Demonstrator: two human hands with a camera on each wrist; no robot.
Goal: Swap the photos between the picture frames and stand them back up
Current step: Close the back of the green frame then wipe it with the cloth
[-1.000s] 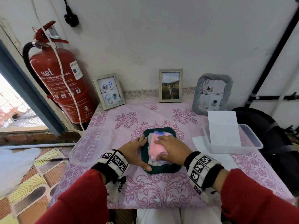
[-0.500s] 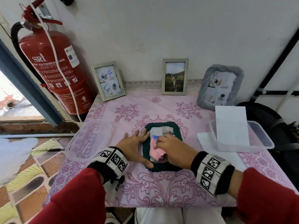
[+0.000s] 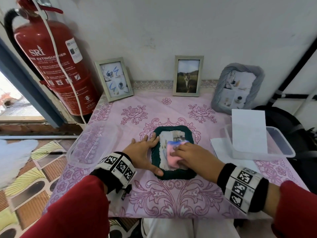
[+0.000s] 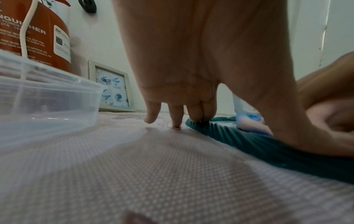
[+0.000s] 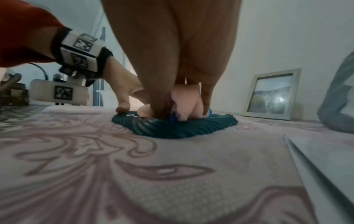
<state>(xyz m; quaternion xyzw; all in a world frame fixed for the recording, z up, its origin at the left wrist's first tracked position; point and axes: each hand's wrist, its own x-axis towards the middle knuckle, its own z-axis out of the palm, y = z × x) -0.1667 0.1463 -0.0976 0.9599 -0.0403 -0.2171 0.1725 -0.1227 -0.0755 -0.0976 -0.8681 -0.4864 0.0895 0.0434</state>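
White wall behind, and a bench (image 3: 171, 200) under a pink floral cloth. Three frames stand along the back: a silver frame (image 3: 113, 79) with scribbled photos on the left, a cat photo frame (image 3: 188, 76) in the middle, a grey ribbed frame (image 3: 237, 89) on the right. A fire extinguisher (image 3: 51, 62) sits off the left corner. There is a clear tub (image 3: 89, 146) on the left, and another tub (image 3: 260, 145) on the right with a white sheet (image 3: 248, 131) propped in it.

Centre of the bench, the dark green frame (image 3: 173, 152) lies flat, face up. The left hand (image 3: 144, 155) is spread open, fingers straight, with fingertips and thumb pressing on the frame's left rim to pin it. The right hand (image 3: 193, 157) is bunched around a pink cloth (image 3: 172, 155) with blue on its far edge, rubbing it over the glazing.

That green frame looks soft-ribbed and light, so I'd expect it to skate on the cloth unless it is held down. The pane is the fragile part: press gently there. To lift it, take the thick rim on both long sides, not the glass. The photos will be thin and floppy, best handled by their edges.
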